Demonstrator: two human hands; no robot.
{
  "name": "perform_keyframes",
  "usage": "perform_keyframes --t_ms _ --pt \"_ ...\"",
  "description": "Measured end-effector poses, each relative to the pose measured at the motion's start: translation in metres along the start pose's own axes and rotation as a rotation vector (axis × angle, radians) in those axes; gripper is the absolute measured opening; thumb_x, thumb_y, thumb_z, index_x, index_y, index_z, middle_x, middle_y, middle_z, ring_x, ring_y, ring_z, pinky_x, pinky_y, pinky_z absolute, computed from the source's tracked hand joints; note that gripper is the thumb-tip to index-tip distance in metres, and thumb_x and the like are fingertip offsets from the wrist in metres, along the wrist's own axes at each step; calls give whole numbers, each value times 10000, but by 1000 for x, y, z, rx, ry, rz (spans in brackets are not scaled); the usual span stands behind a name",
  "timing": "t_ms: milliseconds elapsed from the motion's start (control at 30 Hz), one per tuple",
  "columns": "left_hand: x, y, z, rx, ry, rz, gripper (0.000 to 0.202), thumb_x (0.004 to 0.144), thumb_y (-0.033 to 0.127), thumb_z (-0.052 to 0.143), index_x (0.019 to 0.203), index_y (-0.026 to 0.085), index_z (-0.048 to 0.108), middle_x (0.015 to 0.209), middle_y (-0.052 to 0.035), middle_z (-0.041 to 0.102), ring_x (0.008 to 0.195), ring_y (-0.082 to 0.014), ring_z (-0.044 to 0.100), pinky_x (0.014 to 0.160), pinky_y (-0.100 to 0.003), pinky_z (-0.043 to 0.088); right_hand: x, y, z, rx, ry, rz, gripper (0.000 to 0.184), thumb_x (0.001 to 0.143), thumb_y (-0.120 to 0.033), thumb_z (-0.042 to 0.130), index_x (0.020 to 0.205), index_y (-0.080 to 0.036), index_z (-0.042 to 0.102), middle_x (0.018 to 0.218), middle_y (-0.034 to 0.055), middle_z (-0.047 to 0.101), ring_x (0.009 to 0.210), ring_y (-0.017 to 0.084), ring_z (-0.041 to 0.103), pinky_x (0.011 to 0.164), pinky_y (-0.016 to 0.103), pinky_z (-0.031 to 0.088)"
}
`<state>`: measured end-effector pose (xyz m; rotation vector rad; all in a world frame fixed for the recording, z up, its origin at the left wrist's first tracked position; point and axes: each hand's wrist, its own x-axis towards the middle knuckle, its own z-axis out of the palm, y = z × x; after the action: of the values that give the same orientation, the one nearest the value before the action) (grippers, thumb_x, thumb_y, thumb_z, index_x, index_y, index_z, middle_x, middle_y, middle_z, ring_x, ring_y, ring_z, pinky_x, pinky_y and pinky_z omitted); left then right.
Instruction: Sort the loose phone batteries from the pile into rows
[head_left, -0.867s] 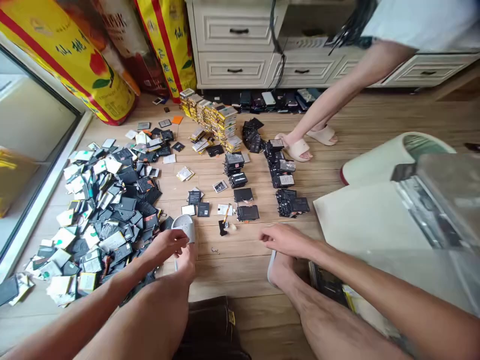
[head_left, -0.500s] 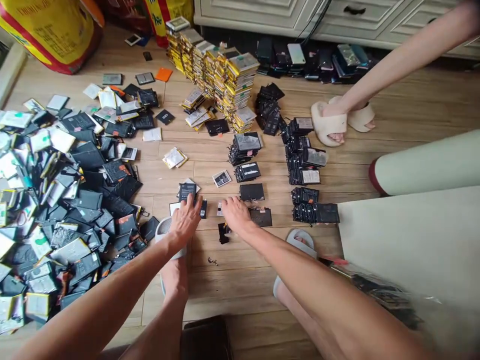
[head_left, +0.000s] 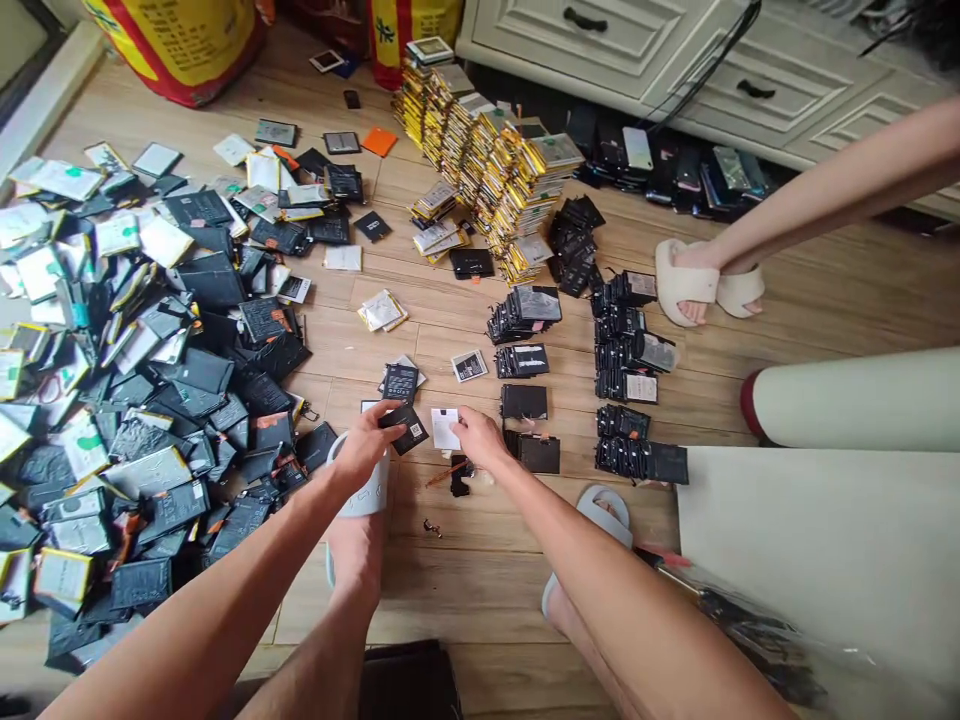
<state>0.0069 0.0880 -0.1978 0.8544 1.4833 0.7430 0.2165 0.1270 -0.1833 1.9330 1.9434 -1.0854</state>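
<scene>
Low over a wood-plank floor [head_left: 427,600], two bare hands worked just apart from each other, each at a flat battery. From where I stood, the left hand [head_left: 362,445] gripped a black battery [head_left: 409,430] by its left edge, its white code square facing up and its body turned askew. The right hand [head_left: 481,440] had its fingers closed on the right edge of a white battery [head_left: 442,430]; whether either piece was clear of the boards, I could not tell.

Edge grips looked the sound choice: they left both broad faces uncovered and spared the thin packs a bend. Light, even pressure seemed wise, with each piece kept level and its corners away from its neighbour. Just below the white battery lay a dark scrap [head_left: 460,477] with an orange strip, a snag best cleared by raising the piece before any sideways move.

A loose heap [head_left: 202,370] spread at the person's left, and black stacks [head_left: 524,402] stood near the right hand, their tops uneven; a gentle, square touch would have suited them. Beyond, a yellow-edged wall of batteries [head_left: 480,140] rose, with a second person's pale sandals [head_left: 688,285] planted to the right.
</scene>
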Motion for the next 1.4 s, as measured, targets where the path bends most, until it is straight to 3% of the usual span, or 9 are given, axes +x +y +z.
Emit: perform_keyframes --t_ms 133,267,433,633,800,1000,1100,1200,1400 --pt "-18 -6 -18 -383 59 -161 486 630 259 779 1098 162 696 879 -34 740 748 -186 671 739 -313 542 3 -3 15 179 24 25 149 945 -238 584 1034 -220 703 901 -11 746 776 148 625 643 229 357" --pt "-16 -4 -25 -337 112 -212 456 632 215 764 1085 183 717 859 -31 740 718 -196 675 629 -285 522 13 -2 20 225 44 4 282 943 -215 567 1196 -244 688 998 -8 764 849 158 663 715 227 430" --pt "-16 2 -23 -247 134 -260 434 625 163 730 1058 193 744 804 -32 718 646 -191 633 517 -260 474 29 -8 16 61 43 -61 310 919 -133 550 1143 -236 738 1149 59 740 1004 199 685 872 280 490" --pt "-45 4 -13 -387 67 -344 327 623 220 799 912 206 647 761 -21 703 643 -194 652 505 -256 483 62 -59 18 -48 231 -359 670 819 -237 784 1442 -229 535 1378 121 574 1251 276 560 1068 409 468" --pt "-53 -4 -25 -517 156 -338 383 606 259 850 850 199 561 784 -13 708 667 -169 669 567 -250 523 70 -89 31 -171 238 -250 802 706 -330 910 1386 -163 518 1342 186 503 1191 324 532 1005 430 492" --pt "-51 -4 -37 -739 222 -325 278 586 186 778 773 190 571 789 -30 701 712 -192 688 625 -322 604 48 -83 30 -227 205 -272 584 811 -432 783 1276 -155 566 1252 162 572 1127 310 576 963 406 514" --pt "-52 -3 -38 -747 199 -324 285 601 179 751 834 191 587 955 -80 746 846 -254 728 605 -356 628 38 -74 28 -259 183 -363 474 874 -360 696 1290 -169 570 1282 151 584 1135 291 580 958 393 518" --pt "-54 -3 -39 -722 155 -320 326 625 184 730 902 197 559 1107 -120 756 928 -300 747 493 -321 593 30 -64 30 -260 166 -438 525 880 -303 676 1367 -161 540 1369 152 564 1203 285 559 1008 391 507" --pt "-56 -5 -37 -610 149 -320 324 681 204 677 976 190 543 958 -99 759 738 -265 755 354 -223 411 16 -57 45 -261 126 -494 632 906 -219 654 1499 -120 462 1534 193 474 1333 307 498 1123 444 466"
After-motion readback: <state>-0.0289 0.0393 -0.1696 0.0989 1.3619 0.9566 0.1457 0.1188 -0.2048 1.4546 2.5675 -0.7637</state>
